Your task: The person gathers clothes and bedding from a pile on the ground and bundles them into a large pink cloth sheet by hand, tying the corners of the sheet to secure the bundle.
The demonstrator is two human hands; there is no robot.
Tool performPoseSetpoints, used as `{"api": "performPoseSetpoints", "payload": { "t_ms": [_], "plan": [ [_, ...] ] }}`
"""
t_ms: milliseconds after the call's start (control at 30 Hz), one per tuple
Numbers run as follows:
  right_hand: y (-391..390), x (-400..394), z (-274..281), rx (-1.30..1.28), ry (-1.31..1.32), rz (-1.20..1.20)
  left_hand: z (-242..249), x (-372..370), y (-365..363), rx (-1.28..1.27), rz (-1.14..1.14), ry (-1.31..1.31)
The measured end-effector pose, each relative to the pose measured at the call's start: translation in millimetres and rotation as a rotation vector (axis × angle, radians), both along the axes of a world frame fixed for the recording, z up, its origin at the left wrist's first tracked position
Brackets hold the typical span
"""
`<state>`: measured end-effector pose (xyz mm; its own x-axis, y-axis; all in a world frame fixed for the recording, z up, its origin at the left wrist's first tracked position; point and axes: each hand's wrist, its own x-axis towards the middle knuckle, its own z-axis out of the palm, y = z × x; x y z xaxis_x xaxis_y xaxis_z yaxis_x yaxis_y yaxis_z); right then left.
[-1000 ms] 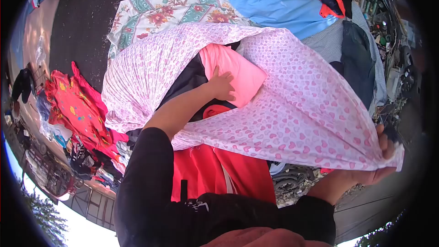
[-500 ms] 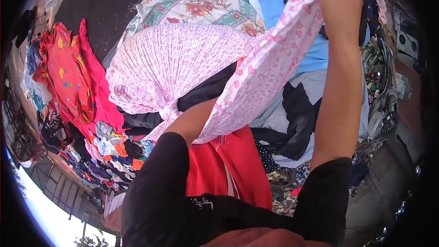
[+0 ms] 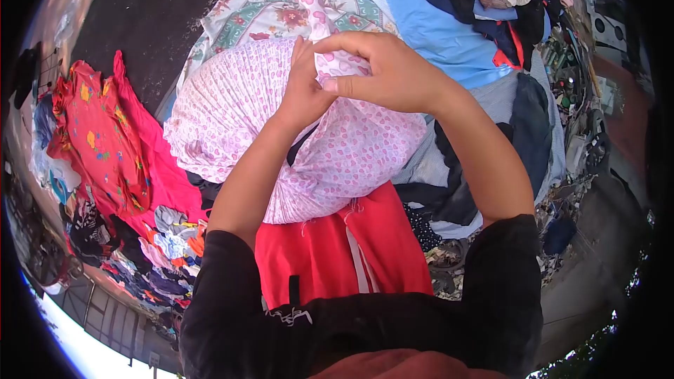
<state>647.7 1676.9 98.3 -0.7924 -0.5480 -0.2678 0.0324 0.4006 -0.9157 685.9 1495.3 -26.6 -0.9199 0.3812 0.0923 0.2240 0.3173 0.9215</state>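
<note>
A white sheet (image 3: 372, 140) printed with pink hearts is gathered into a bulging bundle in front of me. My left hand (image 3: 303, 91) is at the top of the bundle, its fingers pressed together against the bunched cloth. My right hand (image 3: 386, 70) curves around the same gathered part, thumb and fingers bent toward my left hand. A twisted end of the sheet rises beyond both hands. Dark cloth shows through a narrow gap below my left wrist. Behind the bundle lies a floral cloth (image 3: 281, 17) with green bands.
Red trousers (image 3: 309, 253) cover my legs just below the bundle. A red flowered garment (image 3: 98, 140) lies at the left, above a heap of small clothes (image 3: 168, 245). At the right are a light blue cloth (image 3: 428, 35), dark garments (image 3: 530, 126) and scattered debris (image 3: 569, 91).
My right hand has come down and left from the upper right with the sheet's end, drawing it over the bundle. My left hand has moved up to meet it.
</note>
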Motion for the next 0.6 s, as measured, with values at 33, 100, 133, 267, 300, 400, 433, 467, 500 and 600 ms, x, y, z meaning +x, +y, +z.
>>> {"api": "performPoseSetpoints", "payload": {
  "t_ms": [33, 100, 133, 267, 300, 400, 433, 467, 500, 600],
  "plan": [
    [6, 2, -4, -0.059, -0.026, -0.098, 11, 3, -3, 0.085, -0.034, -0.177],
    [27, 6, -18, -0.177, -0.067, -0.298, 42, 13, -6, 0.250, -0.105, -0.526],
    [41, 4, -24, -0.256, -0.253, -0.295, 62, 16, -5, 0.234, -0.122, -0.432],
    [66, 23, -56, -0.138, -0.381, 0.199, 97, 20, -9, 0.199, -0.298, -0.138],
    [63, 35, -69, -0.123, -0.271, 0.258, 103, 21, -10, 0.192, -0.349, -0.075],
    [67, 40, -95, 0.106, -0.051, 0.436, 121, 23, -12, 0.163, -0.566, -0.065],
    [69, 43, -103, 0.207, -0.006, 0.489, 127, 26, -8, 0.197, -0.580, -0.058],
    [73, 44, -112, 0.232, 0.021, 0.503, 131, 27, -3, 0.232, -0.595, -0.047],
    [79, 44, -122, 0.257, 0.046, 0.517, 138, 26, 4, 0.269, -0.609, -0.039],
    [108, 37, -128, 0.152, -0.265, 0.428, 161, 11, 20, 0.217, -0.598, -0.104]
  ]
}}
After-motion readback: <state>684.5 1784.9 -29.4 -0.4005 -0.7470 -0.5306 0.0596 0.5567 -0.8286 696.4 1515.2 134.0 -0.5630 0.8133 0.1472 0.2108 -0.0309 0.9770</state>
